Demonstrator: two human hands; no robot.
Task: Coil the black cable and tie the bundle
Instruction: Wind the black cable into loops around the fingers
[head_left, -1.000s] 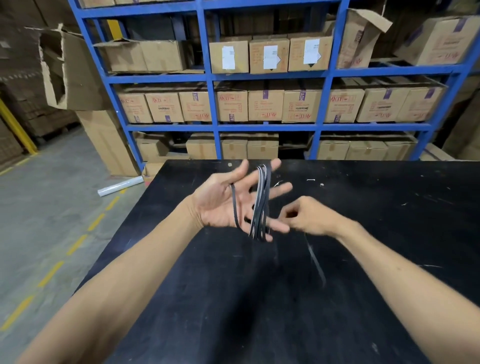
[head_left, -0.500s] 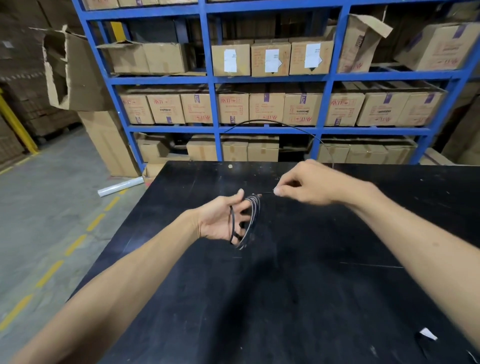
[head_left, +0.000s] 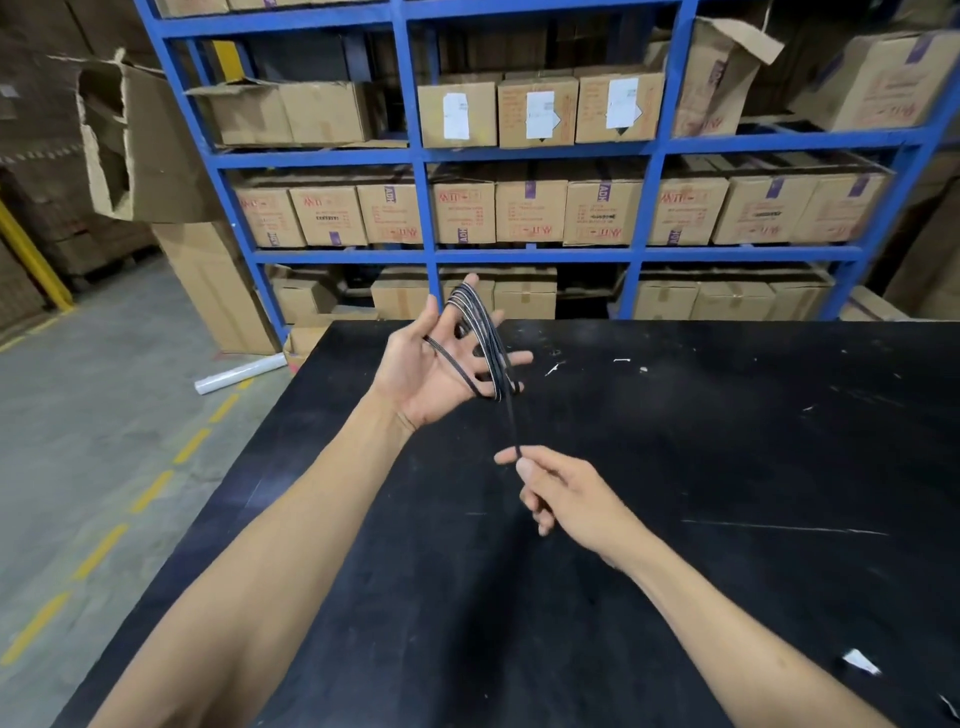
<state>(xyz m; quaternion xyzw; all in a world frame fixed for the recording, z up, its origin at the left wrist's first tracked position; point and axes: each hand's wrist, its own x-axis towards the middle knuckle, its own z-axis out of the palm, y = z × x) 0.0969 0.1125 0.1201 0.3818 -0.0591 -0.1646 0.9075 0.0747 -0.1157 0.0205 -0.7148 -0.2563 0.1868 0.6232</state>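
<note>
Several loops of the black cable (head_left: 480, 332) are wound around the spread fingers of my left hand (head_left: 431, 369), which is held palm up above the far left part of the black table (head_left: 727, 467). One strand runs down from the loops to my right hand (head_left: 558, 493). That hand pinches the strand between thumb and forefinger, lower and nearer to me than the coil. The rest of the loose cable is hard to tell against the black tabletop.
Blue shelving (head_left: 519, 254) filled with cardboard boxes stands behind the table. A white roll (head_left: 239, 373) lies on the concrete floor to the left, by stacked boxes (head_left: 208, 280). White scraps (head_left: 860, 662) lie on the table's near right part.
My right hand came down from above the coil to below it, laying another turn over my left fingers. My left hand rose and opened its fingers wider.
</note>
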